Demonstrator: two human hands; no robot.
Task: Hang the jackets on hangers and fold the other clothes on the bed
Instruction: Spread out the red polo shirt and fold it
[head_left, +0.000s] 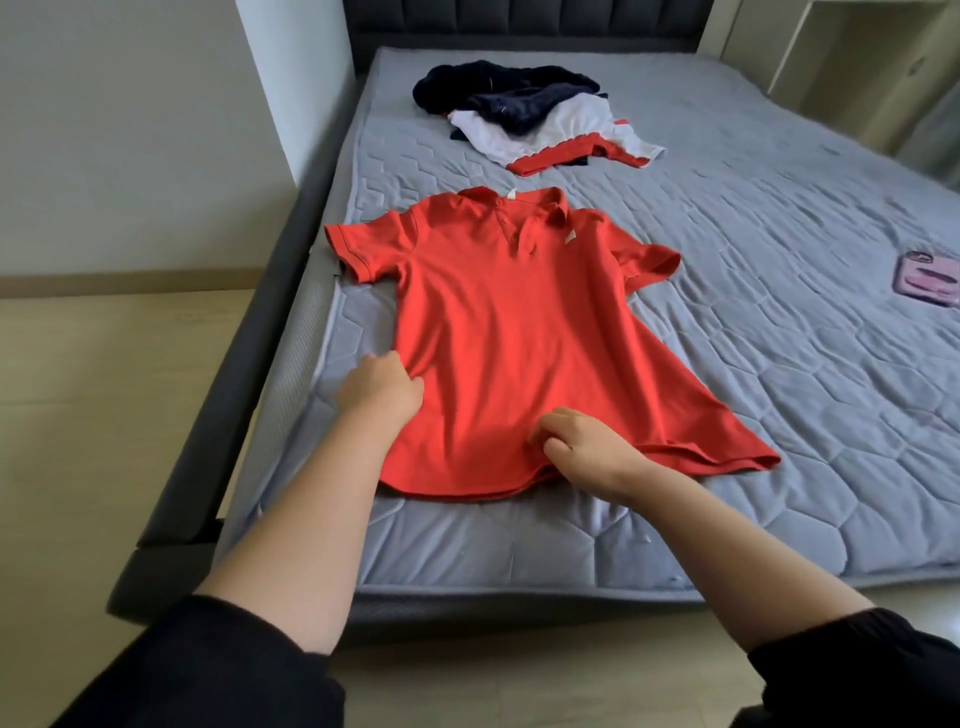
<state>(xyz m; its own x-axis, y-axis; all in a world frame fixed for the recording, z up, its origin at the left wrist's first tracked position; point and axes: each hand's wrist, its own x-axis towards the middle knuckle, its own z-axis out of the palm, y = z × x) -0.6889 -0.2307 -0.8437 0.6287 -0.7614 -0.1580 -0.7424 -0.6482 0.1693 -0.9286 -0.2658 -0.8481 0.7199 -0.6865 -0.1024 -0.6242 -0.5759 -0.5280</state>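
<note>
Red short-sleeved polo shirt (509, 332) is lying flat on the grey quilted bed (779, 364); left hand (379, 387) is gripping its frame-left edge, right hand (582, 447) is pinching its hem.

A red polo shirt (511, 332) is spread flat, front up, on the bed (753, 364); beyond it, dark and white-red clothes (535, 111) are heaped.

**Black sleeves on the person I steer**

I see a left sleeve (208, 670) at 7 o'clock and a right sleeve (883, 670) at 5 o'clock. Both are black, plain and loose, with bunched ends. They stop far short of the left hand (382, 387) and the right hand (582, 447), and all between is bare.
</note>
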